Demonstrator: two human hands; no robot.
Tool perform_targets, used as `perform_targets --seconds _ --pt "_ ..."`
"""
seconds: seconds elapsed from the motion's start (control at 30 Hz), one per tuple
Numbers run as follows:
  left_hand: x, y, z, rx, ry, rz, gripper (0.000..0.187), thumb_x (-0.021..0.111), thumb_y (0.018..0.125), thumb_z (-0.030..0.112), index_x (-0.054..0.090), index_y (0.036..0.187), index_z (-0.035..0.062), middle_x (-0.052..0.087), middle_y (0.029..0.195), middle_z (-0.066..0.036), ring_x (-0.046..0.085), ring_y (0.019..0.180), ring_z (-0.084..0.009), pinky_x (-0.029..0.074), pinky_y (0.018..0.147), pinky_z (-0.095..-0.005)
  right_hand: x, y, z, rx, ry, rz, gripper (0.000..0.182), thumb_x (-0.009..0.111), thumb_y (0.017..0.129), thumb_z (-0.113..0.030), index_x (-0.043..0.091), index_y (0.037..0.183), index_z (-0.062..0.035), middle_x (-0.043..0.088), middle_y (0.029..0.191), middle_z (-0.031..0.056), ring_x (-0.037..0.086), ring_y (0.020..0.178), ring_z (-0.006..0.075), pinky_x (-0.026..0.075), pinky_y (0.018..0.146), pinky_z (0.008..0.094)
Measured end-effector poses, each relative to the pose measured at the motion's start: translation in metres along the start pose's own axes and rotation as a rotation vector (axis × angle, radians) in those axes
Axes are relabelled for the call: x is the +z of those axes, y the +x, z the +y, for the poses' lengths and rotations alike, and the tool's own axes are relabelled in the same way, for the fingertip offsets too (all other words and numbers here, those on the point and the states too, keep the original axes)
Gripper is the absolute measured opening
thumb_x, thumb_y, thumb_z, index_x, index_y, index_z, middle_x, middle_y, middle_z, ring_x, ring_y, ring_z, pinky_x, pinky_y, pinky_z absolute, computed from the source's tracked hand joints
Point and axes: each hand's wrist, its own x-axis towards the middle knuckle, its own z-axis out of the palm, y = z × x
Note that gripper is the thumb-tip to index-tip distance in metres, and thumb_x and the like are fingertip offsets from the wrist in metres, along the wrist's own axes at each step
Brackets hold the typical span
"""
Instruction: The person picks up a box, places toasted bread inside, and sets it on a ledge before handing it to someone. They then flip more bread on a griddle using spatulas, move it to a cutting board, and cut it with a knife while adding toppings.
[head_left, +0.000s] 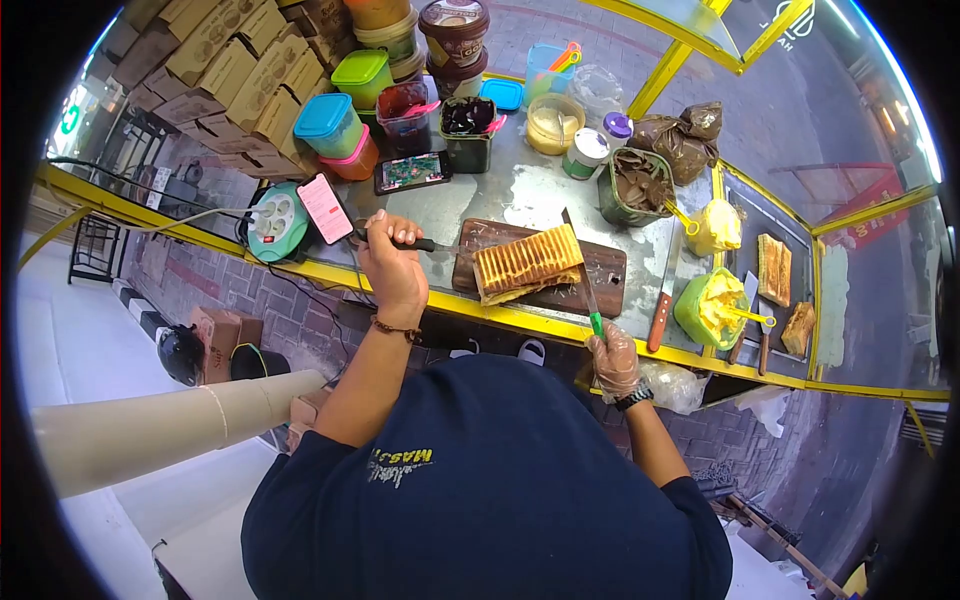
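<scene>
A grilled, striped toast loaf (528,262) lies on a dark wooden cutting board (608,268), its layers showing along the near side. My left hand (394,262) is closed round the handle of a black-handled utensil (418,243), which points at the loaf's left end; its far part is hard to make out. In a clear plastic glove, my right hand (614,362) grips a knife (589,292) by its green handle. The knife's blade runs up along the loaf's right end, with its tip beyond the far edge.
Behind the board stand tubs of dark spread (468,118), a brown-spread container (640,185) and a phone (412,172). Rightward are an orange-handled knife (662,310), a margarine tub (708,308) and toasted bread (774,268). A power strip (278,222) and stacked boxes (235,85) are leftward.
</scene>
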Motion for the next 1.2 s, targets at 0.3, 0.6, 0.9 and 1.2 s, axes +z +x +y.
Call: perform_targets --seconds 0.3,0.6,0.9,1.2 --pt "-0.023 -0.024 -0.019 0.079 0.027 -0.02 0.018 0.049 0.097 0.01 0.044 0.079 0.009 0.04 0.072 0.0 0.038 0.068 -0.0113 0.039 0.072 -0.0303 0.002 -0.007 0.014 -0.015 -0.125 0.064 0.03 0.059 0.089 -0.006 0.06 0.117 0.0043 0.067 0.079 0.017 0.068 0.073 0.0297 0.053 0.07 0.039" --pt "0.007 -0.005 -0.054 0.09 0.028 -0.141 0.024 0.049 0.096 0.012 0.041 0.075 0.0085 0.039 0.068 -0.001 0.037 0.066 -0.0113 0.037 0.07 -0.03 0.002 -0.02 0.013 -0.037 -0.198 0.12 0.031 0.061 0.088 -0.009 0.06 0.116 0.0052 0.067 0.083 0.0199 0.066 0.078 0.0355 0.052 0.072 0.0428" --pt "0.021 0.005 -0.031 0.06 0.043 -0.301 0.025 0.049 0.097 0.012 0.04 0.074 0.0085 0.04 0.07 -0.001 0.037 0.069 -0.0112 0.037 0.072 -0.0297 -0.001 -0.033 -0.014 0.138 0.029 0.178 0.022 0.058 0.089 -0.009 0.064 0.107 0.0017 0.066 0.077 0.0114 0.065 0.071 0.0252 0.052 0.068 0.037" --pt "0.024 -0.005 -0.022 -0.006 0.038 -0.325 0.025 0.047 0.1 0.014 0.039 0.077 0.0104 0.037 0.07 0.0 0.037 0.068 -0.0118 0.039 0.073 -0.0324 0.002 -0.035 -0.02 0.125 0.12 0.073 0.018 0.059 0.087 -0.006 0.063 0.103 0.002 0.066 0.082 0.0192 0.067 0.077 0.0335 0.052 0.07 0.0411"
